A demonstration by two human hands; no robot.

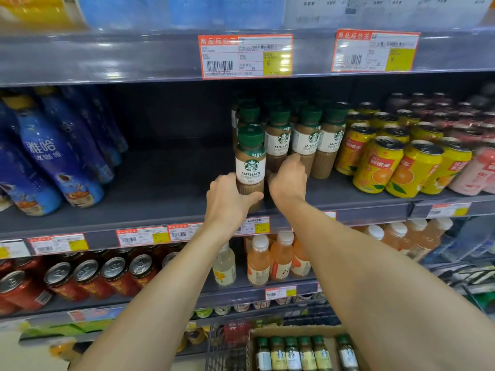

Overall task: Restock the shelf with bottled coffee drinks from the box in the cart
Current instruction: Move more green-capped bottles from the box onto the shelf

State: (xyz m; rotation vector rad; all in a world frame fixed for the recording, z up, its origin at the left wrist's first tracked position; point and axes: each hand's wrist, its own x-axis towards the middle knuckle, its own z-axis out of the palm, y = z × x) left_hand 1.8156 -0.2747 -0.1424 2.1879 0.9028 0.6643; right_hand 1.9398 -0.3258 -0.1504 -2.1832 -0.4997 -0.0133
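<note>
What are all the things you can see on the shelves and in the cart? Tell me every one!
coffee bottle being placed: one, brown with green cap, front of middle shelf
coffee bottles on shelf: several rows, same kind, middle shelf behind and right of it
blue bottles: several, leaning, middle shelf left
yellow orange-drink cans: many, middle shelf right
pink cans: a few, far right
red cans: many, lower shelf left
orange juice bottles: several, white caps, lower shelf centre
price tags: many, orange and yellow, shelf edges
cardboard box: one, brown, in cart below, holding at least six coffee bottles
left hand: grips the front bottle's lower part
right hand: on the next bottles; grip unclear
</note>
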